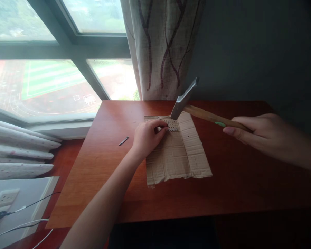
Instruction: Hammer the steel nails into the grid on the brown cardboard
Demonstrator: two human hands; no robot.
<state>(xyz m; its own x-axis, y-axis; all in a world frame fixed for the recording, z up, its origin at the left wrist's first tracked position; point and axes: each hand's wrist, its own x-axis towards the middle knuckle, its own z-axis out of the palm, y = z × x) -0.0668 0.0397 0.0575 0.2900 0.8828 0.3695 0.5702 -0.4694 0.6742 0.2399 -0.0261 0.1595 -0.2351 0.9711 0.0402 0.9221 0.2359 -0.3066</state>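
Observation:
My right hand (259, 133) is closed round the wooden handle of a hammer (204, 114). The hammer's metal head is tilted, its lower end just above a small plate dotted with holes (173, 125). That plate lies on a creased piece of cardboard (168, 155) with torn edges. At the plate's left edge is my left hand (150, 133), thumb and forefinger pinched together. Whatever sits between those fingertips is too small to make out. Left of this hand, a few thin dark metal pins (123, 141) lie on the table.
The reddish-brown wooden table (93, 180) stands against a window (54, 83) and a patterned curtain (168, 48). At lower left, a wall socket (5, 199) has a black plug in it, and cables run past the table's corner.

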